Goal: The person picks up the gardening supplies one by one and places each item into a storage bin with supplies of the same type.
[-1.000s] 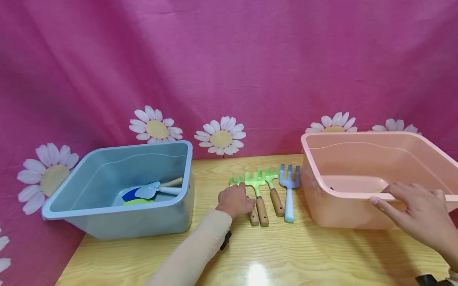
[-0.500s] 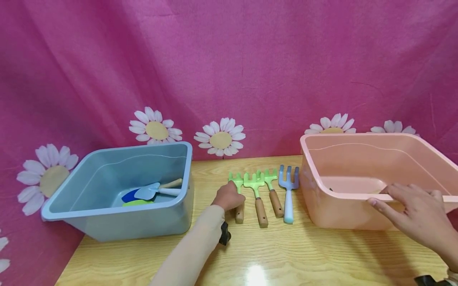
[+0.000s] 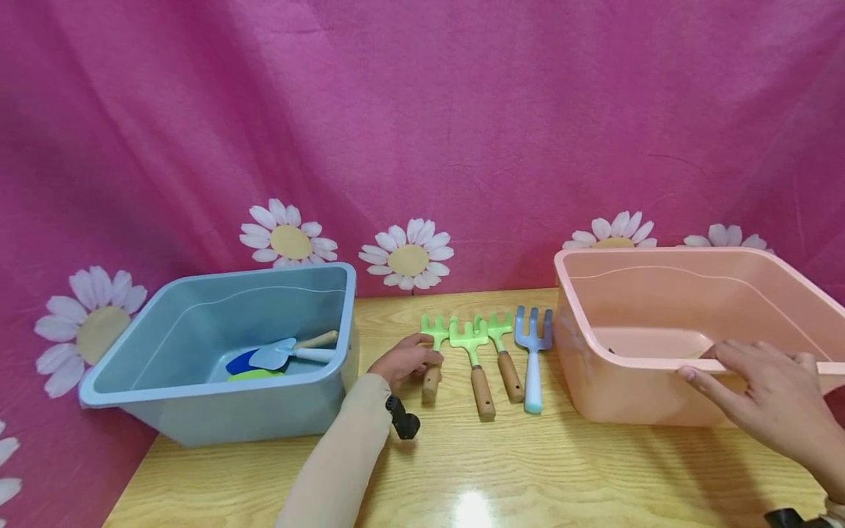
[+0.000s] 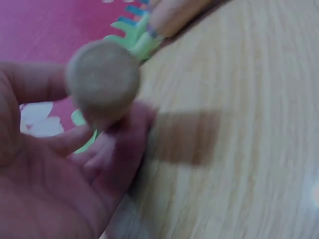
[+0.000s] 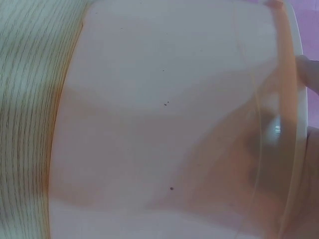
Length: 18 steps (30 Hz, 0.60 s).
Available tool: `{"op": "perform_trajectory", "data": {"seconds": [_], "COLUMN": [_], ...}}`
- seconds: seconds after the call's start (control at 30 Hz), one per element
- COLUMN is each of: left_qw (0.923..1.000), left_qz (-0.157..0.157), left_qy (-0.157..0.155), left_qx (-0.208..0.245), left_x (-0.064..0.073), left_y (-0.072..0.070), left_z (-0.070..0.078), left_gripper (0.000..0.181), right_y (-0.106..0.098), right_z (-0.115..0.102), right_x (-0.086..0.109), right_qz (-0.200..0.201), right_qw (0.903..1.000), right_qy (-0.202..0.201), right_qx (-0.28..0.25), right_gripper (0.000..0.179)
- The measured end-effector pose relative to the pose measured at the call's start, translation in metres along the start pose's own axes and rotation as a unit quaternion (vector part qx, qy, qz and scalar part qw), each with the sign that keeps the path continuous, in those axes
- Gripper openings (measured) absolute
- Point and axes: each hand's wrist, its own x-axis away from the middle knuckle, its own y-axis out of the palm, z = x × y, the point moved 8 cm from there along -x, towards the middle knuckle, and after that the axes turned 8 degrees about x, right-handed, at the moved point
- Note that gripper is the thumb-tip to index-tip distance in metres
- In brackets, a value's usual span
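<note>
In the head view my left hand (image 3: 405,359) holds the leftmost green garden rake (image 3: 430,381) by its wooden handle. The left wrist view shows the round handle end (image 4: 103,79) up close between thumb and fingers, its shadow falling on the table beside it. Two more green rakes with wooden handles, the middle one (image 3: 480,374) and another (image 3: 507,359), lie to its right. Beyond them is a blue hand fork (image 3: 533,367) with a pale handle. My right hand (image 3: 769,396) grips the near rim of the pink tub (image 3: 634,389), fingers hooked over it.
At left stands a blue tub (image 3: 231,407) with several tools inside, including a light blue trowel (image 3: 273,356). A pink flowered curtain (image 3: 462,147) hangs behind the wooden table (image 3: 528,477). The tubs flank the row of tools.
My left hand has shifted left, drawing the leftmost rake's handle away from the middle rake and tilting it. The right hand has stayed on the pink tub's rim.
</note>
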Motion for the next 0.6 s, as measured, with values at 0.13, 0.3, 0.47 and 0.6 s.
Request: {"op": "perform_trajectory", "data": {"seconds": [0.13,0.3,0.47,0.6], "left_qw": [0.9971,0.9957,0.9962,0.9967], "left_qz": [-0.049,-0.066,-0.062,-0.060], "left_qy": [-0.016,-0.017,-0.012,-0.007], "left_qx": [0.056,0.063,0.059,0.054], "left_x": [0.0015,0.0018,0.0009,0.0022], "left_y": [0.0021,0.0024,0.0020,0.0011], "left_z": [-0.0043,-0.0075,-0.0075,-0.0087], "left_gripper": [0.074,0.077,0.077,0.078], "right_y": [0.0006,-0.0009,-0.0014,-0.0008], "right_z": [0.0005,0.0009,0.0008,-0.0004], "right_x": [-0.0005,0.0000,0.0003,0.0000], "right_qz": [-0.005,-0.005,-0.004,0.002], "right_qw": [1.0000,1.0000,1.0000,1.0000], "right_qy": [0.001,0.000,0.004,0.004], "right_qx": [0.000,-0.002,-0.005,-0.003], "right_gripper": [0.019,0.019,0.017,0.018]}}
